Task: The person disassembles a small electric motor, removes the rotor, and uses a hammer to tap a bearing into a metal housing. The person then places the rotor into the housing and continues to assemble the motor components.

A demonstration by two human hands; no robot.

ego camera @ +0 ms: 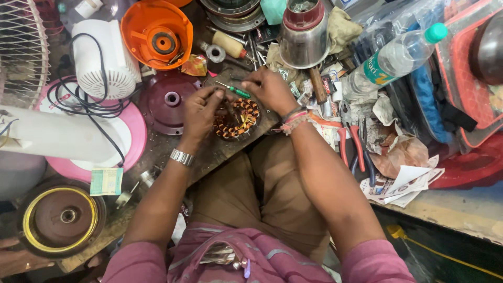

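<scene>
**Midway: stator winding being worked at the counter edge**

Clearly a repair bench. The wooden counter (157,152) is crowded: a white fan body (57,133) on a pink base lies far left, a steel mixer jar (304,36) stands at top centre, an orange motor housing (156,34) sits upper left, and a maroon cover (170,102) rests just beside the work.

The stator (237,118), a ring of copper coils, is set on the counter between both hands, above the knees. The left hand (201,110) is closed in a pinch at the ring's left rim, apparently on a wire or coil end; what exactly is gripped cannot be told. The right hand (270,89) is curled shut on a green-handled screwdriver (236,90), whose tip points left toward the left fingers.

Judged step: winding ends being picked or loosened. A steadied ring and a fine, shallow tip placement would be called for, so enamel is not scraped. Red-handled pliers (352,141) lie near on the right, untouched.
</scene>
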